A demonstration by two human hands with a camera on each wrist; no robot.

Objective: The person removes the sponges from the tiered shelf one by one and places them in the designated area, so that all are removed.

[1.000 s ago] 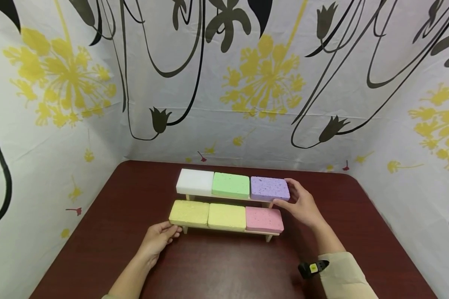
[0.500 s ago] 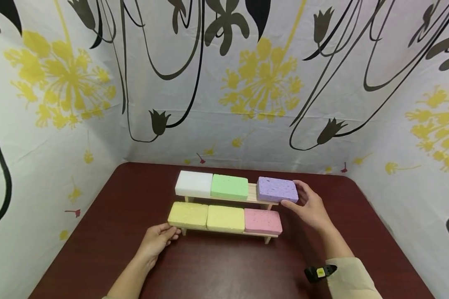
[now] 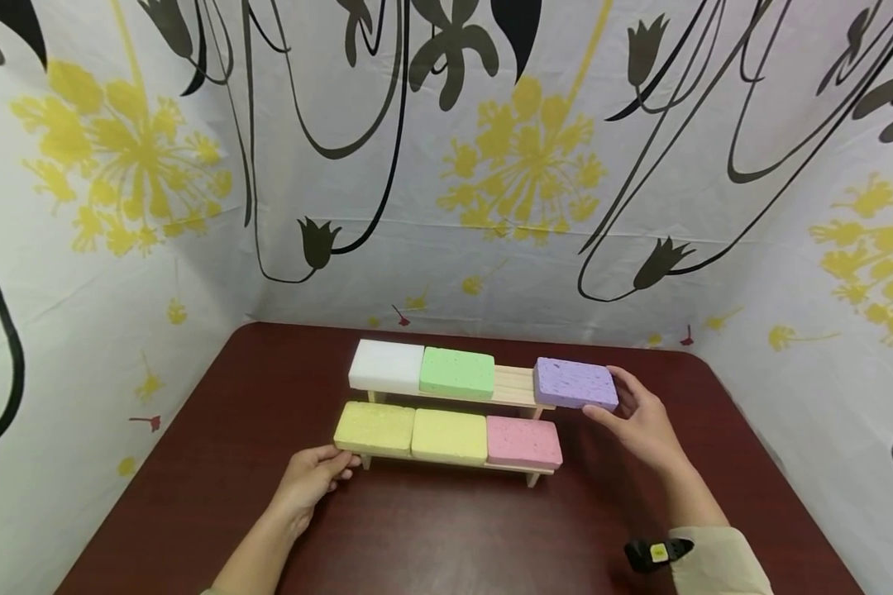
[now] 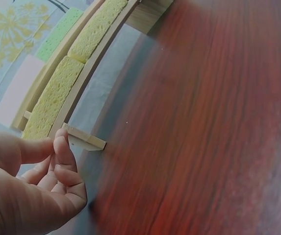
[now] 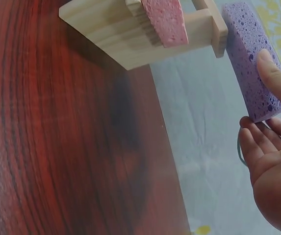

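The right hand (image 3: 643,426) pinches the purple sponge (image 3: 575,383), which juts past the upper tier's right end on the wooden stand (image 3: 513,384); the left hand (image 3: 314,479) (fingers curled) seemingly pinches the lower tier's left end.

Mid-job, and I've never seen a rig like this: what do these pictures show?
There's no machine; a person works bare-handed. The wide picture comes from a camera worn on the head, the two closer ones from cameras on the wrists. On the dark red table, a wooden front shelf carries two yellow sponges and a pink sponge; a rear shelf carries a white block and a green sponge. The left hand holds the front shelf's left end. The right hand holds a purple sponge, jutting past the rear shelf's right end.
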